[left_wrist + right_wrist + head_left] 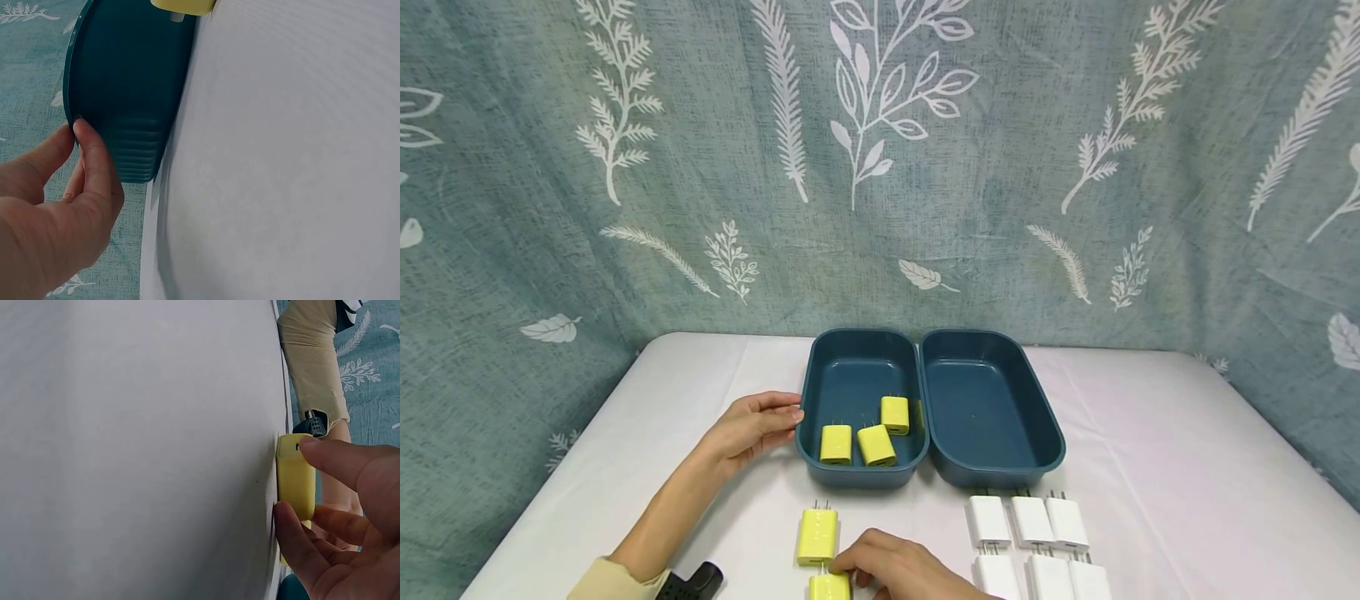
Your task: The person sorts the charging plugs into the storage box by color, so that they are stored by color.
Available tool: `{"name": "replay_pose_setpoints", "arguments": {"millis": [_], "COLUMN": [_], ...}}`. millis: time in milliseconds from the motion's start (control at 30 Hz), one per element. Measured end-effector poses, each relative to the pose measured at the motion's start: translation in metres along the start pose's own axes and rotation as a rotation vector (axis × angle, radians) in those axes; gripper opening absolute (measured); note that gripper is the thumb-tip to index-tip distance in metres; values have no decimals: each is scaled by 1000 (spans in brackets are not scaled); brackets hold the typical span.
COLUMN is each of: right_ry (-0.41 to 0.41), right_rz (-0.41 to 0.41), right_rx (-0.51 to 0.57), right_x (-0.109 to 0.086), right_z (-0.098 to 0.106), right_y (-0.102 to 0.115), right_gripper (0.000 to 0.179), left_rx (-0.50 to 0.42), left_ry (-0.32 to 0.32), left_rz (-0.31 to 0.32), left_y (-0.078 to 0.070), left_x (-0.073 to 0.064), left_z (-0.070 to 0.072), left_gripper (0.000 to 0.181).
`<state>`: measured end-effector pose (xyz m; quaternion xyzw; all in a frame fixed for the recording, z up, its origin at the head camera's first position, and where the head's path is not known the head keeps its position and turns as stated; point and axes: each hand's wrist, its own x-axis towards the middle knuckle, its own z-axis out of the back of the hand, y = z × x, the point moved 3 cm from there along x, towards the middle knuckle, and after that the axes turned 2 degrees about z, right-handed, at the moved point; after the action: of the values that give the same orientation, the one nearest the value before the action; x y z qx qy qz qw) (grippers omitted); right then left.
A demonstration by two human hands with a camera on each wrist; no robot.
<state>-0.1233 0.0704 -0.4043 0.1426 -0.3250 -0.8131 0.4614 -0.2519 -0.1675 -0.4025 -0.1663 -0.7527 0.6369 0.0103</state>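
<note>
My left hand point(760, 427) pinches the left rim of a dark blue tray point(868, 477) between thumb and fingers; the left wrist view shows the fingertips on that rim. Three yellow plug chargers, one of them a charger point(837, 444) at the left, lie in this tray. Near the front edge of the view, my right hand point(898, 567) holds another yellow charger point(296, 478), with thumb and fingers at its ends in the right wrist view. Just beyond it on the table lies one more yellow charger point(817, 536), its prongs pointing away.
A second blue tray point(997, 477), with nothing in it, stands right of the first. Several white chargers point(1032, 521) lie in two rows in front of it. White cloth point(1150, 467) covers the table, and a patterned curtain point(925, 250) hangs behind.
</note>
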Motion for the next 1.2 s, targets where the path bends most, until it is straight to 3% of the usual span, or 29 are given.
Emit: {"name": "replay_pose_setpoints", "arguments": {"millis": [233,700,933,1200], "right_ry": [-25,-24,-85,-106], "right_rz": [39,-3,37,-99], "right_rx": [8,364,445,590], "right_x": [-2,-17,-20,-19], "right_z": [0,13,22,36], "right_y": [1,-5,-4,4], "right_gripper": [32,44,50,49], "left_rx": [-3,-3,-6,-12], "left_ry": [1,-9,2,4], "left_rz": [3,6,3,3], "left_y": [0,0,1,0], "left_x": [0,1,1,1], "left_z": [0,0,1,1], "left_gripper": [45,44,46,45]}}
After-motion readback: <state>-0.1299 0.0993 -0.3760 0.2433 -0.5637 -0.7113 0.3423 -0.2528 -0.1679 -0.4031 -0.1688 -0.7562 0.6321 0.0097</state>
